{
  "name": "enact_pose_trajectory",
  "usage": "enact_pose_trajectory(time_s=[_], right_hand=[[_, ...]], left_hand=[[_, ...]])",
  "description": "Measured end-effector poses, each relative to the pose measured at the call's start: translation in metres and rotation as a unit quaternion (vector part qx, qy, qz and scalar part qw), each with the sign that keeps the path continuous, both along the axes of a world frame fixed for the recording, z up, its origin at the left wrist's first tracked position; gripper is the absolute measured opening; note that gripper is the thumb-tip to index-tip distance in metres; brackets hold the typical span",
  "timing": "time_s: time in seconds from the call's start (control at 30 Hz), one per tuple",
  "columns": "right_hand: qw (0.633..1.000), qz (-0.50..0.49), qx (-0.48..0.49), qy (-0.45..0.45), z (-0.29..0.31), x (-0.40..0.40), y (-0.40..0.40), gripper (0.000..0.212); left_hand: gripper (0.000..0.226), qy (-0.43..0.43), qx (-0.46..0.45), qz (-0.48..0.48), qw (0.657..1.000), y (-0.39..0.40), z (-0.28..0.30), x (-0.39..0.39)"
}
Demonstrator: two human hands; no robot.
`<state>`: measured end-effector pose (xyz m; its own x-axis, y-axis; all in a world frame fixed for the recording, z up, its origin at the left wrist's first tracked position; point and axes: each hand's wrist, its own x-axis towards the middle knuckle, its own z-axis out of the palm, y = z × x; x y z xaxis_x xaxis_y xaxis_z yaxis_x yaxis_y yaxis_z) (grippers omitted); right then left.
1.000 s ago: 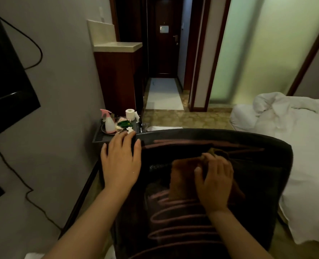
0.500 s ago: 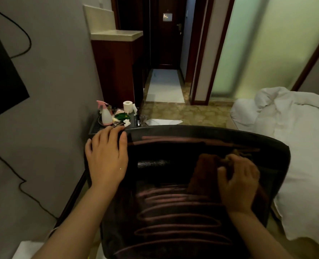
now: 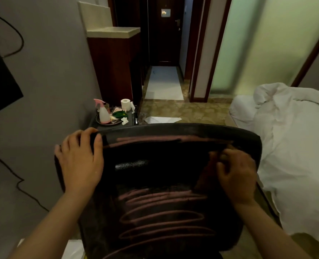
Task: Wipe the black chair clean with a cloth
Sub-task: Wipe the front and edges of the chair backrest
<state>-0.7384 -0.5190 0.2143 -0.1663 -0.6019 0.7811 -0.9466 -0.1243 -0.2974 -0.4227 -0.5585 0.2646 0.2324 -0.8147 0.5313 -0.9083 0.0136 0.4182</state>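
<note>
Chair: the black chair (image 3: pixel 160 184) fills the lower middle of the view, seen from behind its backrest, with the bed just to its right and a small table beyond its top edge.
Chair surface: a broad, curved panel with rounded corners, dark and finely grained; pink looping marks run in stacked ovals across the lower part and in long streaks under the top rim.
Left hand: the left hand (image 3: pixel 80 161) lies over the top left corner of the backrest, fingers curled over the rim. It probably steadies the chair so the panel does not swing under the rubbing.
Right hand: the right hand (image 3: pixel 237 174) is at the upper right of the backrest, fingers bent and bunched on the cloth, pressing it against the panel.
Cloth: the cloth (image 3: pixel 209 171) is brown, soft and crumpled, mostly hidden under the hand; it blends into the dark panel, so its outline is hard to trace.
Why there: the cloth sits near the end of the upper pink streaks, which fits wiping them off along the rim.
Progress: most marks remain, so the job looks far from done.
Table: the table (image 3: pixel 99 126) carries a tray with a spray bottle (image 3: pixel 103 113), pink-capped and pale plastic, and a paper roll (image 3: pixel 125 103).
Bed: the bed (image 3: pixel 295 146) is covered in rumpled white sheets.
</note>
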Motion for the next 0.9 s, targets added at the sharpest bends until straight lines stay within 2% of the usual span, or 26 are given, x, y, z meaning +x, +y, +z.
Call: enact_pose_trajectory(time_s=[0.07, 0.13, 0.2, 0.27, 0.37, 0.4, 0.47, 0.53, 0.6, 0.63, 0.67, 0.7, 0.73, 0.83, 0.9], right_hand=[[0.995, -0.06, 0.005, -0.082, -0.004, -0.007, 0.0, 0.026], [0.99, -0.062, -0.015, -0.128, -0.004, 0.026, -0.007, 0.024], [0.995, 0.043, -0.024, -0.084, -0.002, 0.085, -0.016, 0.017], [0.991, 0.128, -0.015, -0.02, 0.0, 0.138, -0.023, 0.021], [0.989, 0.133, -0.01, 0.061, 0.005, 0.142, -0.026, 0.032], [0.993, 0.108, -0.006, 0.054, 0.002, 0.125, -0.022, 0.038], [0.996, 0.007, -0.005, -0.094, -0.006, 0.082, -0.014, 0.052], [0.959, -0.08, 0.002, -0.27, -0.004, 0.048, -0.011, 0.063], [0.935, -0.101, 0.032, -0.34, 0.014, 0.053, -0.019, 0.063], [0.952, -0.068, 0.049, -0.294, 0.025, 0.072, -0.025, 0.055], [0.98, -0.014, 0.066, -0.189, 0.032, 0.1, -0.032, 0.048], [0.993, 0.046, 0.08, -0.072, 0.034, 0.134, -0.038, 0.045], [0.992, 0.1, 0.077, 0.004, 0.032, 0.169, -0.044, 0.048], [0.978, 0.182, 0.071, 0.077, 0.033, 0.239, -0.054, 0.052], [0.967, 0.221, 0.051, 0.116, 0.035, 0.229, -0.054, 0.051]], left_hand=[[0.059, 0.004, -0.005, -0.01, 1.0, 0.0, 0.0, -0.001], [0.059, 0.01, -0.001, -0.008, 1.0, 0.0, 0.0, -0.002], [0.057, 0.017, 0.007, 0.001, 1.0, -0.001, 0.003, -0.004], [0.057, 0.022, 0.013, 0.004, 1.0, 0.0, 0.004, -0.002], [0.06, 0.03, 0.014, -0.017, 0.999, 0.004, 0.005, 0.009], [0.061, 0.024, 0.011, -0.025, 0.999, 0.006, 0.004, 0.012], [0.063, 0.018, 0.009, -0.037, 0.999, 0.008, 0.003, 0.016], [0.064, 0.022, 0.012, -0.046, 0.999, 0.007, 0.003, 0.015], [0.066, 0.024, 0.01, -0.051, 0.998, 0.006, 0.004, 0.013], [0.066, 0.028, 0.009, -0.054, 0.998, 0.005, 0.004, 0.013], [0.067, 0.033, 0.007, -0.055, 0.998, 0.004, 0.003, 0.012], [0.068, 0.039, 0.005, -0.055, 0.998, 0.003, 0.004, 0.012], [0.069, 0.044, 0.005, -0.055, 0.998, 0.001, 0.004, 0.012], [0.074, 0.069, 0.009, -0.053, 0.996, -0.002, 0.005, 0.016], [0.074, 0.073, 0.005, -0.062, 0.995, -0.001, 0.006, 0.022]])
